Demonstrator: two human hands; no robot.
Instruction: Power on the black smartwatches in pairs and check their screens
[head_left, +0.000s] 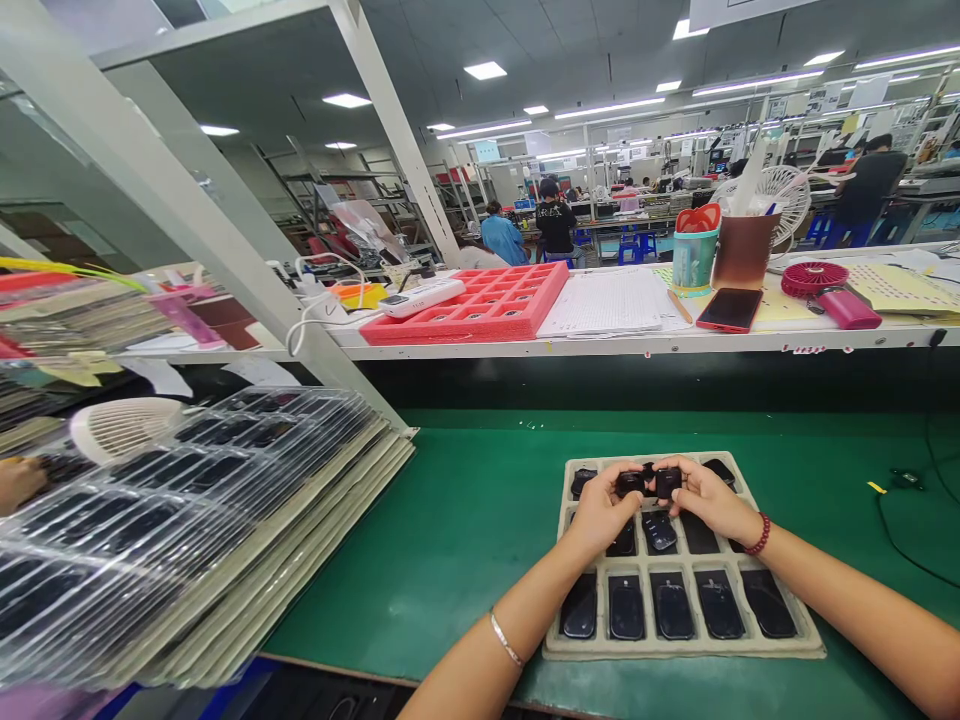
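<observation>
Over the back part of a pale moulded tray [684, 650], my left hand [604, 508] pinches a small black plastic piece [630, 484] between thumb and fingers. My right hand [711, 497] grips another small black piece [667, 483] close beside it. Whether the two pieces are joined cannot be made out. Flat black devices [673, 607] with rounded corners lie in the tray's compartments, one to each in the front row. Below my fingers, a black device with small marks [658, 532] sits in the middle row. My hands hide parts of the back compartments.
Stacked trays [300, 540] with clear plastic covers rise at the left on the green mat [450, 560]. A black cable [911, 560] lies at the right. The shelf ahead bears a red foam tray [480, 325], papers [600, 302] and a phone [729, 310]. A person's hand [19, 483] shows far left.
</observation>
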